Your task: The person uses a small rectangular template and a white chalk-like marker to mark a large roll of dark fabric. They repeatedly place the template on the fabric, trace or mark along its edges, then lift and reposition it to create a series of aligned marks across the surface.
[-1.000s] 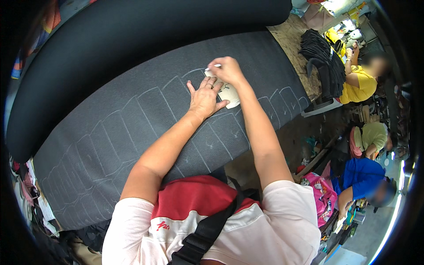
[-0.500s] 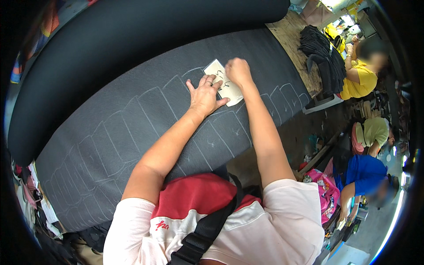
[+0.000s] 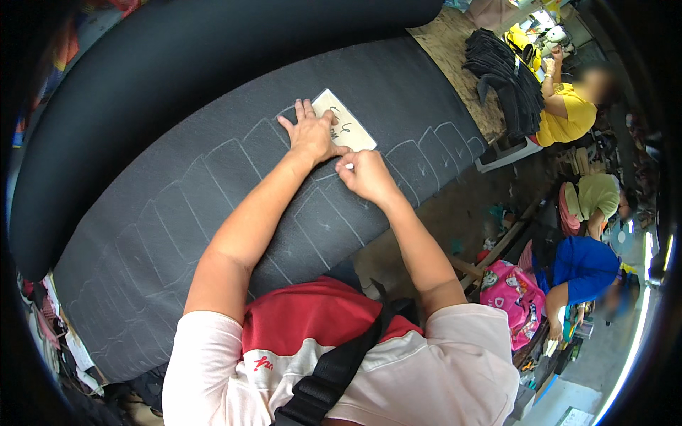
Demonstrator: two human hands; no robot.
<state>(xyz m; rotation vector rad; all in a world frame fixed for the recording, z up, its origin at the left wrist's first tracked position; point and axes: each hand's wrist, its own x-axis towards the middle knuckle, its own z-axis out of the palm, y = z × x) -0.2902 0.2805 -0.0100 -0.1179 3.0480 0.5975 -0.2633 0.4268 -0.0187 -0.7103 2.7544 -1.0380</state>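
A sheet of black material point(image 3: 234, 192) covers the table, with rows of white outlined shapes drawn on it. On it lies a cream-coloured flat template point(image 3: 353, 131) with handwriting. My left hand point(image 3: 312, 135) presses flat on the template's left side, fingers spread. Just at the template's near end, my right hand point(image 3: 367, 176) pinches a short piece of white chalk point(image 3: 349, 166), its fingers closed round it. The chalk is close to my left thumb.
A thick black roll point(image 3: 177, 78) lies along the far side. At the far right, a stack of black cut pieces point(image 3: 503, 78) rests on bare wood point(image 3: 444, 42). Several people sit at the right; a pink bag point(image 3: 511, 298) is near one in blue.
My right hand has come down from the template's upper right side to its near end, and the chalk now shows. My left hand still holds the template down.
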